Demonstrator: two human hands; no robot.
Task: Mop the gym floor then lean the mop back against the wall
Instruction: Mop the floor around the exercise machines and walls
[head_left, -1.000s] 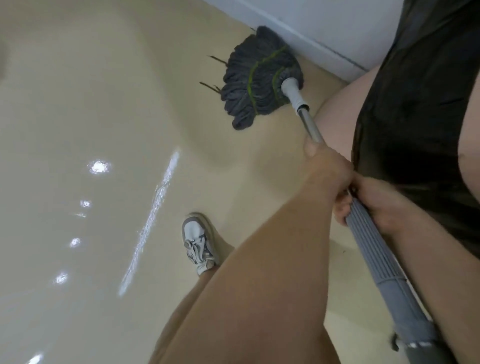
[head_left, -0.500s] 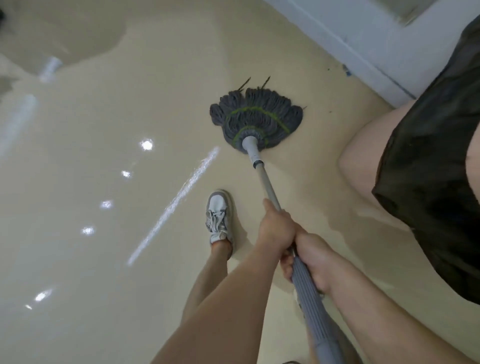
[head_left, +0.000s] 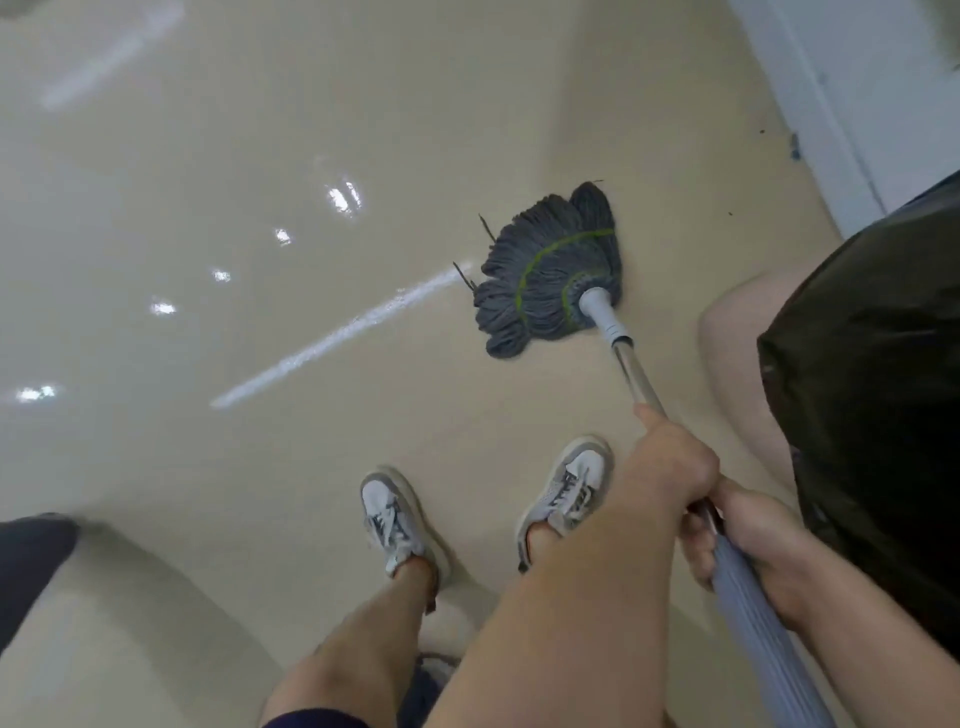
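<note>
The mop's grey string head, banded with green stitching, lies flat on the glossy beige floor ahead of my feet. Its metal handle runs back to the lower right, ending in a ribbed grey grip. My left hand wraps the handle higher up the shaft, thumb stretched along it. Just behind it my right hand is closed around the top of the ribbed grip.
The white wall and its skirting run along the upper right, with small dark specks on the floor beside them. Another person's bare leg and black shorts stand close on the right. My two sneakers are planted mid-frame. A dark object sits at left.
The mop head was pulled away from the wall, then swept across the floor toward the right. Both hands kept their hold on the handle, and my second foot has come into view.
</note>
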